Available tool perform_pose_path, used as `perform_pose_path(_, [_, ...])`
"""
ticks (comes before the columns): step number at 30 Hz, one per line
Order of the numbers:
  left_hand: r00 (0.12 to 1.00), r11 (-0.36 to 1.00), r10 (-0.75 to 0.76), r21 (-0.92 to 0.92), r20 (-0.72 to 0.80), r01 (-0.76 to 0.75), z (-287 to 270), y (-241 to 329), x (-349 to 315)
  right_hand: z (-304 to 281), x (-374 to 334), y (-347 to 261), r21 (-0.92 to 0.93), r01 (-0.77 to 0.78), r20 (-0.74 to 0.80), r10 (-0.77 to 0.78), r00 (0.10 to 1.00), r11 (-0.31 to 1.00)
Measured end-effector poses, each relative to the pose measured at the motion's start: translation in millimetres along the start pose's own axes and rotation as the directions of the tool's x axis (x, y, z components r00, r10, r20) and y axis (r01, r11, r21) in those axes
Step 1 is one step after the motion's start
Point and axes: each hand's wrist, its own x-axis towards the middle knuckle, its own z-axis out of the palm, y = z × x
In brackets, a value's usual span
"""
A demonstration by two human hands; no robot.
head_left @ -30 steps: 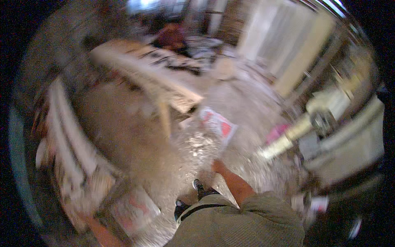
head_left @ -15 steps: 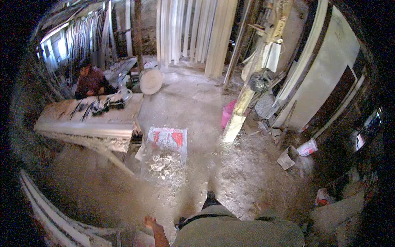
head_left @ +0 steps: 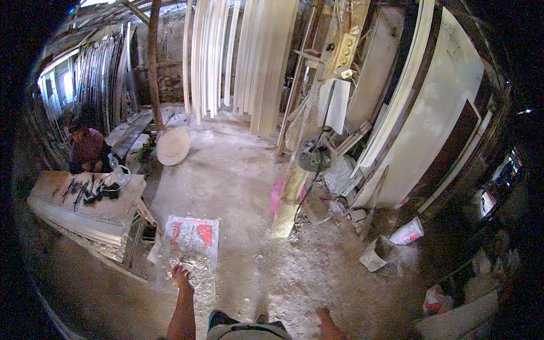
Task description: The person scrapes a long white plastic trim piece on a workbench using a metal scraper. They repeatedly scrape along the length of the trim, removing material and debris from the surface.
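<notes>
My left hand [head_left: 182, 277] hangs in front of me at lower left, fingers loosely apart, with nothing seen in it. Behind it on the floor lies a flat white sack with red print [head_left: 192, 237], pale scraps scattered at its near end. At the lower edge my right hand [head_left: 324, 315] hangs over the dusty floor; its fingers are blurred and I make out nothing held. Neither hand appears to touch anything.
Left stands a workbench [head_left: 85, 212] with dark tools [head_left: 93, 190]; another person [head_left: 88, 150] sits behind it. Long pale strips [head_left: 266, 68] hang at the back. A wooden post [head_left: 289, 212] stands ahead, two buckets [head_left: 376, 254] [head_left: 407, 231] to the right, a round disc [head_left: 173, 146] farther off.
The view has tilted up and turned, so the room sits lower and farther left. My left hand has risen into view ahead, and my right hand has come in at the lower edge.
</notes>
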Motion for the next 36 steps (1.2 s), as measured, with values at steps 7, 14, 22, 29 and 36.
perform_pose_path(7, [0.971,0.965,-0.207,0.191,0.121,0.182,133.0,-57.0,6.7,-91.4,157.3,-289.9,0.215,0.529,-0.400,-0.420,0.815,0.821])
perform_pose_path(14, [0.931,0.947,-0.313,0.142,0.188,0.289,279.7,-73.5,126.1,-257.9,333.0,-538.6,0.083,0.865,-0.476,-0.743,0.471,0.495])
perform_pose_path(22, [0.736,0.969,-0.247,0.156,0.630,0.192,477.8,-33.5,178.8,-360.6,472.4,-635.0,-0.082,0.636,-0.837,-0.399,0.374,0.768])
perform_pose_path(29, [0.445,0.989,-0.111,0.141,0.889,-0.033,641.7,-13.4,162.4,-374.1,352.2,-655.4,0.332,0.687,-0.790,-0.207,0.577,0.646])
perform_pose_path(36, [0.088,0.967,-0.204,0.215,0.975,-0.138,757.8,-13.3,109.2,-427.6,205.6,-646.5,-0.144,0.633,-0.344,-0.638,0.689,0.761])
